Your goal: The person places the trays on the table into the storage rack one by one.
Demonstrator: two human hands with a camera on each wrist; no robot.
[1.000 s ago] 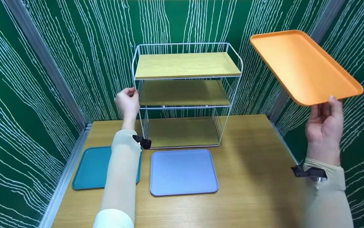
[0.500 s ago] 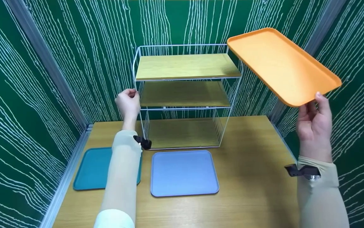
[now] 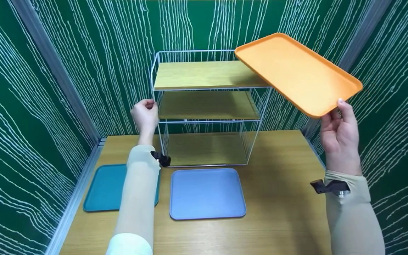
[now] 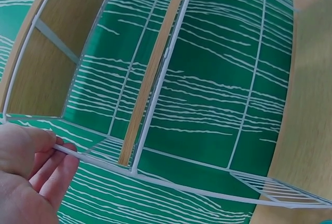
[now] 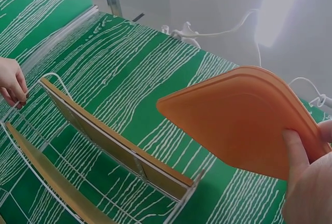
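My right hand (image 3: 341,136) pinches the near corner of an orange tray (image 3: 296,72), thumb on top and fingers beneath. The tray is tilted in the air, and its far left corner overlaps the right end of the top shelf in the head view. Its underside faces the right wrist view, where my fingers press against it. With thumb and fingers, my left hand (image 4: 39,169) holds the white wire upright (image 4: 171,186) of a three-tier rack (image 3: 211,86) with wooden shelves. That grip lies on the rack's left side, below the top shelf.
A lilac tray (image 3: 207,194) lies flat on the wooden table (image 3: 278,212) in front of the rack. To its left is a teal tray (image 3: 104,187), partly hidden beneath my left forearm. Green walls with white streaks (image 3: 111,71) close in the back and both sides.
My right hand has carried the orange tray leftward, from the open space at the right to the top shelf's right end. The left hand keeps its hold on the rack.
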